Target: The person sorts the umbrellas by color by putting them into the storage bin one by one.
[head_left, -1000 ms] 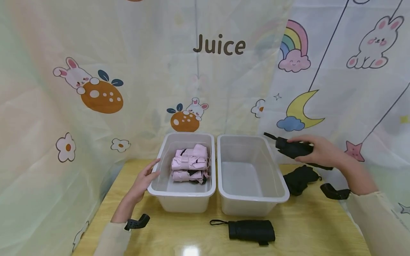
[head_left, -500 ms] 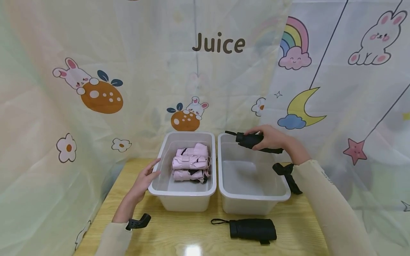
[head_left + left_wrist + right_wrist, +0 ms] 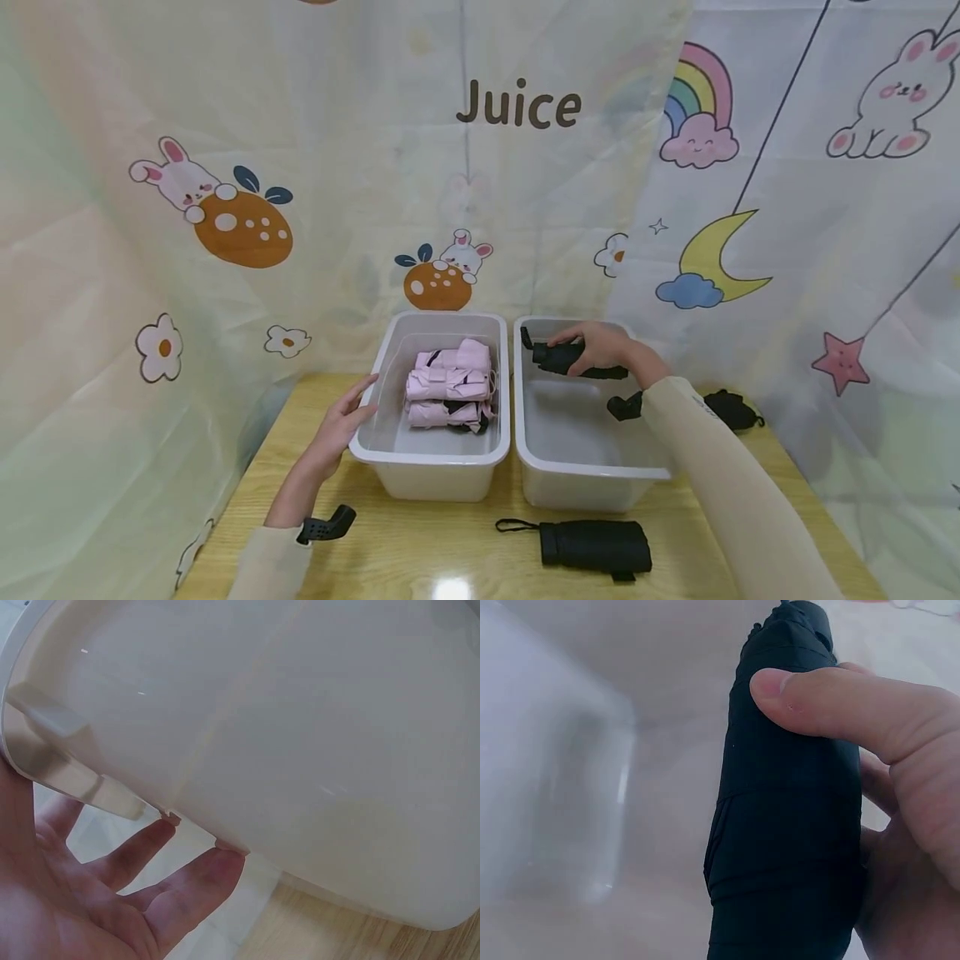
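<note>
My right hand [image 3: 600,345] grips a black folded umbrella [image 3: 558,359] inside the right white bin [image 3: 592,477], near its back wall. The umbrella lies crosswise with its strap end to the left. In the right wrist view the thumb presses across the umbrella's dark fabric [image 3: 787,802]. My left hand [image 3: 330,435] touches the left side of the left white bin [image 3: 431,479] with fingers extended. In the left wrist view fingertips [image 3: 221,862] meet that bin's outer wall [image 3: 315,750]. Several pink folded umbrellas [image 3: 447,383] are stacked in the left bin.
Another black folded umbrella [image 3: 596,545] lies on the wooden table [image 3: 390,550] in front of the right bin. A further black bundle [image 3: 731,410] sits right of that bin, partly hidden by the right sleeve. A printed curtain [image 3: 337,167] hangs behind.
My right hand has carried the black umbrella leftward from beyond the right bin's right side, then down into the bin. The left hand has stayed at the left bin.
</note>
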A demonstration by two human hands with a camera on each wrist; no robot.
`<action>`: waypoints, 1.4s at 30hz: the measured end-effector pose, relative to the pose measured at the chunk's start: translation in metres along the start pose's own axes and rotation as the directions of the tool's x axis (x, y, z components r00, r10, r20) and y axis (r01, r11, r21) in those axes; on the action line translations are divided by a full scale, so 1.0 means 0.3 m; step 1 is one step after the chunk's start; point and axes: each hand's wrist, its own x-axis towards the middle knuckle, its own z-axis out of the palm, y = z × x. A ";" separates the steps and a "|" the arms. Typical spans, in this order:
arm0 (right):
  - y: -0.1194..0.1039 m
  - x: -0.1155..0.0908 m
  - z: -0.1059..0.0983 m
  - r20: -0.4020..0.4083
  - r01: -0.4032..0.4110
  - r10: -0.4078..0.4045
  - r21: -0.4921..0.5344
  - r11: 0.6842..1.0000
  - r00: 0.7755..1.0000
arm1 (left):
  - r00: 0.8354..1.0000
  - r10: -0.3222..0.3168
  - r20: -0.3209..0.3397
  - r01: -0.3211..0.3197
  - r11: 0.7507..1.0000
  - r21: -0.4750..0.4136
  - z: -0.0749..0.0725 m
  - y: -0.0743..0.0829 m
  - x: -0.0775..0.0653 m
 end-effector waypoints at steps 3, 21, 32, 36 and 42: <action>0.019 0.018 0.031 0.017 0.025 -0.026 0.025 0.999 1.000 | 1.000 0.005 0.008 -0.005 1.000 0.000 0.001 0.001 0.001; 0.141 0.103 0.164 0.058 -0.056 0.050 0.104 0.993 0.997 | 1.000 -0.003 -0.003 0.003 1.000 0.004 0.009 0.000 0.010; 0.195 0.147 0.207 0.057 -0.041 0.031 0.201 0.979 0.998 | 1.000 0.010 -0.023 -0.010 1.000 0.000 0.004 0.003 0.009; 0.209 0.150 0.220 0.090 -0.074 0.056 0.211 0.975 0.994 | 1.000 0.004 -0.016 -0.005 1.000 -0.015 0.008 0.001 0.009; 0.223 0.162 0.257 0.106 -0.068 0.043 0.240 0.969 0.993 | 1.000 0.006 -0.025 -0.006 1.000 -0.007 0.003 -0.007 0.001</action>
